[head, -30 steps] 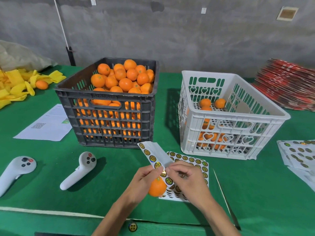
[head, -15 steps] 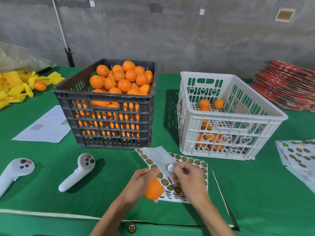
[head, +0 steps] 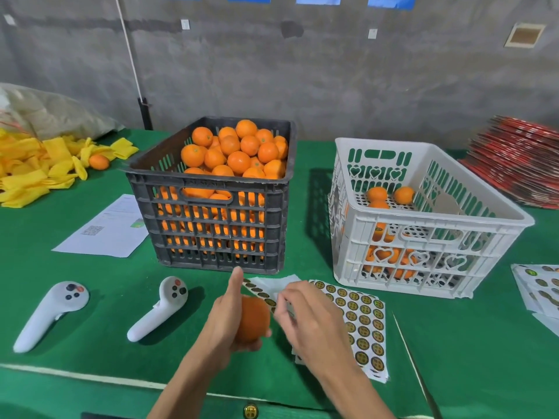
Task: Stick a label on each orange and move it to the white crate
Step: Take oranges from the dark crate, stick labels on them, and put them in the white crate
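**A:** Near the front table edge, centre: orange (head: 252, 319) sits in the left hand (head: 225, 323), fingers curled under and behind it, thumb sticking straight up. Lifted off the green table (head: 469, 343), I think, not resting.

**B:** Right hand?

**A:** Right hand (head: 311, 320) is just beside the orange on its right, fingertips (head: 279, 299) bunched as if pinching something small. Probably a label; too blurred to see 1. Calling it a pinch, contents uncertain.

**B:** Key relation for the next move?

**A:** Orange lies directly left of the right fingertips, nearly touching. Its exposed face points right and up, toward that hand. So the sticking move looks like a short push leftward onto the skin. Orange is round, no long axis to worry about.

**B:** Then the crate?

**A:** White crate (head: 429, 220) is up and to the right, well apart from the orange. Right hand is nearer it, but left hand has the fruit, so it's a reach across or a handover. Can't say which.

**B:** Surroundings?

**A:** Label sheet (head: 366, 325) lies flat under the right hand, 1 corner peeled up. Black crate (head: 211, 225) full of oranges sits behind the hands. 2 white controllers (head: 157, 309) at left, more label sheets (head: 541, 285) at far right.
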The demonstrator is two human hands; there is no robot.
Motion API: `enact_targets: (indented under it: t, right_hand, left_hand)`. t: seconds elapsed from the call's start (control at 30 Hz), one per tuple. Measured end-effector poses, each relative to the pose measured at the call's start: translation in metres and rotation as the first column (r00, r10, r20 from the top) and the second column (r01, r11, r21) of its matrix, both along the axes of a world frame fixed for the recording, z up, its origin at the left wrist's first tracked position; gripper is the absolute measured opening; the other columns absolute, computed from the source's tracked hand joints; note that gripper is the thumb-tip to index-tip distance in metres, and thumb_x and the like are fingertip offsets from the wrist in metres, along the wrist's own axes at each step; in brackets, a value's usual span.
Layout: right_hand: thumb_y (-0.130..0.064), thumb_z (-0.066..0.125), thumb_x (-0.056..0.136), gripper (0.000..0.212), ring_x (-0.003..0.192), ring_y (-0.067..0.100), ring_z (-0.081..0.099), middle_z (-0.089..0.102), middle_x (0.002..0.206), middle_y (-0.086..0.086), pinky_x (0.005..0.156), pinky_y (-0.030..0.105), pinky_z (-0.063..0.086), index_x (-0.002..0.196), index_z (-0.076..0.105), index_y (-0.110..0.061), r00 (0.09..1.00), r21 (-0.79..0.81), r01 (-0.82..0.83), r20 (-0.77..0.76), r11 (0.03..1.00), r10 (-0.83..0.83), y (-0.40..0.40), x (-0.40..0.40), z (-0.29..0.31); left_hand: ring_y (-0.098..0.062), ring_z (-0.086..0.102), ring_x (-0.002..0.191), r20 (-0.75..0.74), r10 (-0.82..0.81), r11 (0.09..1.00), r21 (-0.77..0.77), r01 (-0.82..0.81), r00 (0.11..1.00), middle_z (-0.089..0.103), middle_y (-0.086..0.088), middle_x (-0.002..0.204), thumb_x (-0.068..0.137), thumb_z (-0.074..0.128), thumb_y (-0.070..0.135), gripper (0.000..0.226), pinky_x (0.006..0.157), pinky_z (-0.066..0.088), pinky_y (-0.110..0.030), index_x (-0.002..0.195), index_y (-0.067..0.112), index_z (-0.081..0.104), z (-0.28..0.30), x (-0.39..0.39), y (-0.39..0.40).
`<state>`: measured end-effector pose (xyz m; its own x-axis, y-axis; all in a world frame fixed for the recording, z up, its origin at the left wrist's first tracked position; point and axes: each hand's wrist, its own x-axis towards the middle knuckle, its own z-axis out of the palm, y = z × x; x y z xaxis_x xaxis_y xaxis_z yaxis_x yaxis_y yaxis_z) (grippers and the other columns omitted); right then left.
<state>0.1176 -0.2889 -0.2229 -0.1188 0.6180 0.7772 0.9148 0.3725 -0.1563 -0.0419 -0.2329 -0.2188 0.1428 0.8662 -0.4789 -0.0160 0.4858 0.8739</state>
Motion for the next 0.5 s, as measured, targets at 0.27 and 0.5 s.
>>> enact_targets:
  t: [0.27,0.5]
  right_hand:
    - [-0.022,0.064,0.102,0.025,0.109,0.012,0.067,0.070,0.123,0.001,0.093,0.030,0.056,0.118,0.073,-0.006,0.973,0.048,-0.138,-0.181,0.989,0.145,0.000,-0.019,0.012]
    - [-0.057,0.075,0.086,0.078,0.135,-0.005,0.048,0.053,0.149,-0.011,0.111,0.011,0.036,0.149,0.049,-0.020,0.942,-0.238,-0.175,-0.322,0.956,0.092,0.001,-0.007,0.035]
  left_hand:
    - [-0.030,0.076,0.072,0.082,0.097,0.988,0.111,-0.106,0.992,0.077,-0.017,0.088,0.088,0.039,0.086,0.087,0.061,0.061,-0.043,0.102,0.007,0.071,0.033,0.002,0.004]
    - [-0.036,0.078,0.088,0.290,-0.042,0.988,0.156,-0.004,0.956,0.078,-0.017,0.102,0.092,0.046,0.076,0.076,0.068,0.064,-0.042,0.123,0.009,0.061,0.068,0.018,0.002]
